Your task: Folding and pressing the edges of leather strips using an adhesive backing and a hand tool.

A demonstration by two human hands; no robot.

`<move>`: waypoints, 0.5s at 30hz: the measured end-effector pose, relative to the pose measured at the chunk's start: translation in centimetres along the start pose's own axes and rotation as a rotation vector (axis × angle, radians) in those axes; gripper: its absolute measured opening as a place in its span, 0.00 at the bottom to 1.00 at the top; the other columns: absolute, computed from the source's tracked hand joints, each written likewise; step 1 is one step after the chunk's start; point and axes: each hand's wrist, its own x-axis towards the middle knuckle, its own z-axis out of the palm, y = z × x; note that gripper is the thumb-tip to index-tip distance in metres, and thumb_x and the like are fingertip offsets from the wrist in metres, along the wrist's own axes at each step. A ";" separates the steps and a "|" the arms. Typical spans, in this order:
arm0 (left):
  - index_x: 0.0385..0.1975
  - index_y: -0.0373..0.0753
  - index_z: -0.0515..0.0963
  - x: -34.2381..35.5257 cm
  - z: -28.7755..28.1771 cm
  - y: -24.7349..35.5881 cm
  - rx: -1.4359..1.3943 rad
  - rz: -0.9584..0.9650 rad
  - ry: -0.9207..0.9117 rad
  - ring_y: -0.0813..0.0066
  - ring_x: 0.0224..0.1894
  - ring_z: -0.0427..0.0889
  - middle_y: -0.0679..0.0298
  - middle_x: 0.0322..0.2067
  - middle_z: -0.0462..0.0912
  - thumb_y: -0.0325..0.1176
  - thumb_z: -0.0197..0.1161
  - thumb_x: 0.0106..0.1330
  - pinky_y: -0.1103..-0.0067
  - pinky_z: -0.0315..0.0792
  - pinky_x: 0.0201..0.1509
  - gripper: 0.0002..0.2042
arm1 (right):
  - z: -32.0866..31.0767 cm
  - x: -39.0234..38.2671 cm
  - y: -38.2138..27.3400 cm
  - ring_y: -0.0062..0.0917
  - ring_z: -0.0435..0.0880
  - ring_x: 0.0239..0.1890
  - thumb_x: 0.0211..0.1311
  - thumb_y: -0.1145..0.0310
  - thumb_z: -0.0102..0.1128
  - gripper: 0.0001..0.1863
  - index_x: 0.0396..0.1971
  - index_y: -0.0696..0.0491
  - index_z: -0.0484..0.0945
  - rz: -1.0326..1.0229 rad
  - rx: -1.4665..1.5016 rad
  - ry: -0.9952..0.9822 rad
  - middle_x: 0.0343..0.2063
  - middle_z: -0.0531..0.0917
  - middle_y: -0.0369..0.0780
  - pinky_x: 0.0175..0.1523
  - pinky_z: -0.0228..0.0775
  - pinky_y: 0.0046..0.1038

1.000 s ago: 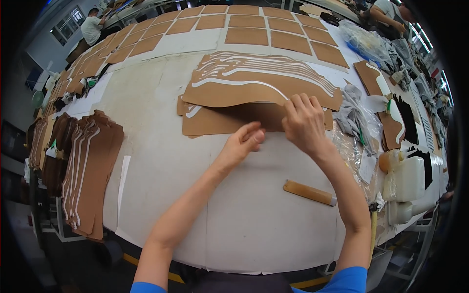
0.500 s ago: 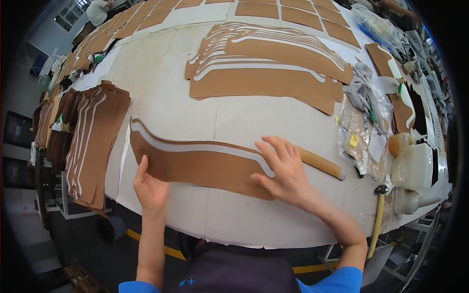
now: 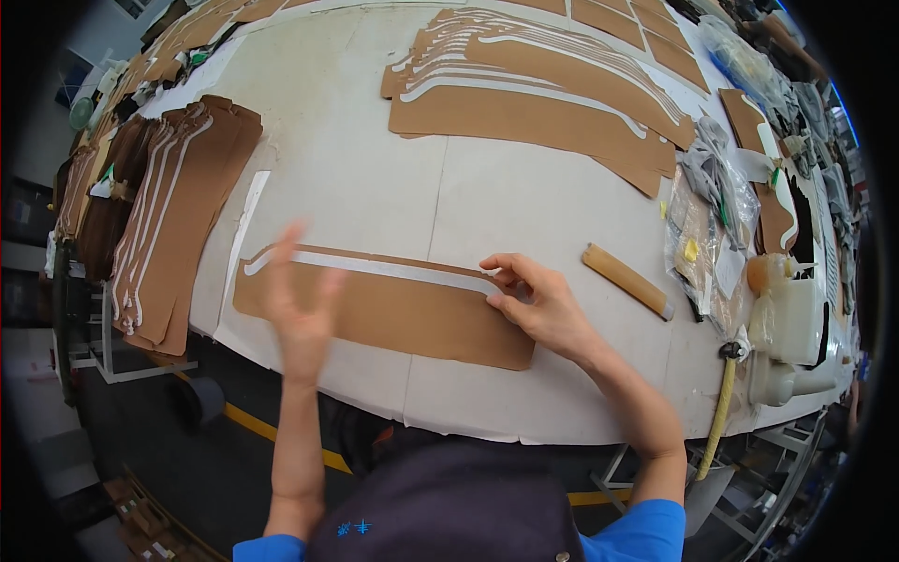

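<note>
We're seeing left hand (image 3: 302,309) spread wide over brown panel (image 3: 412,323), right hand (image 3: 543,307) curled at white strip (image 3: 403,270); can't tell if pinching.

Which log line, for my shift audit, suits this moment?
brown panel: lying on white table; left hand: open, blurred, over panel's left part; right hand: open at panel's right end; panel pile: beyond

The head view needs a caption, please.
Left hand and right hand over a white-striped brown panel on a pale table.
</note>
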 end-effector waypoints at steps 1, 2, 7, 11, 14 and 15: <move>0.74 0.35 0.67 0.8 2.6 2.8 -0.099 0.094 -0.239 0.56 0.74 0.69 0.53 0.71 0.72 0.31 0.72 0.70 0.63 0.63 0.78 0.33 | 0.2 -0.1 0.4 0.33 0.85 0.44 0.67 0.76 0.67 0.21 0.60 0.55 0.77 -0.045 0.050 0.035 0.41 0.85 0.44 0.52 0.78 0.36; 0.73 0.37 0.68 1.0 4.9 4.4 -0.137 0.185 -0.369 0.55 0.73 0.70 0.52 0.69 0.74 0.32 0.75 0.64 0.63 0.60 0.79 0.37 | 0.5 -0.1 0.6 0.33 0.85 0.42 0.68 0.76 0.66 0.21 0.60 0.56 0.77 -0.092 0.103 0.068 0.41 0.85 0.44 0.52 0.78 0.35; 0.57 0.43 0.82 3.5 10.1 3.4 -0.120 0.407 -0.866 0.62 0.54 0.78 0.61 0.47 0.83 0.32 0.73 0.65 0.67 0.66 0.65 0.20 | 0.1 -3.0 2.4 0.27 0.84 0.40 0.67 0.76 0.67 0.16 0.54 0.57 0.82 -0.068 0.112 0.190 0.39 0.87 0.40 0.47 0.75 0.30; 0.42 0.44 0.87 3.9 10.6 2.7 -0.272 0.350 -0.859 0.67 0.49 0.77 0.67 0.38 0.81 0.33 0.73 0.66 0.69 0.65 0.61 0.07 | -0.7 -5.0 2.1 0.33 0.81 0.37 0.64 0.76 0.68 0.10 0.45 0.57 0.86 -0.032 -0.077 0.209 0.39 0.86 0.40 0.44 0.74 0.33; 0.39 0.46 0.87 4.7 11.2 3.5 -0.237 0.437 -0.884 0.68 0.49 0.77 0.69 0.38 0.81 0.34 0.73 0.66 0.71 0.64 0.61 0.05 | -0.8 -4.7 2.3 0.33 0.78 0.40 0.62 0.76 0.69 0.07 0.40 0.54 0.86 -0.175 -0.230 0.272 0.36 0.83 0.37 0.47 0.69 0.35; 0.39 0.46 0.87 4.8 11.7 3.3 -0.239 0.430 -0.888 0.68 0.49 0.77 0.69 0.38 0.81 0.34 0.73 0.66 0.71 0.64 0.61 0.05 | -0.7 -4.5 2.2 0.33 0.78 0.40 0.62 0.76 0.69 0.07 0.40 0.54 0.86 -0.169 -0.228 0.268 0.36 0.83 0.37 0.47 0.69 0.35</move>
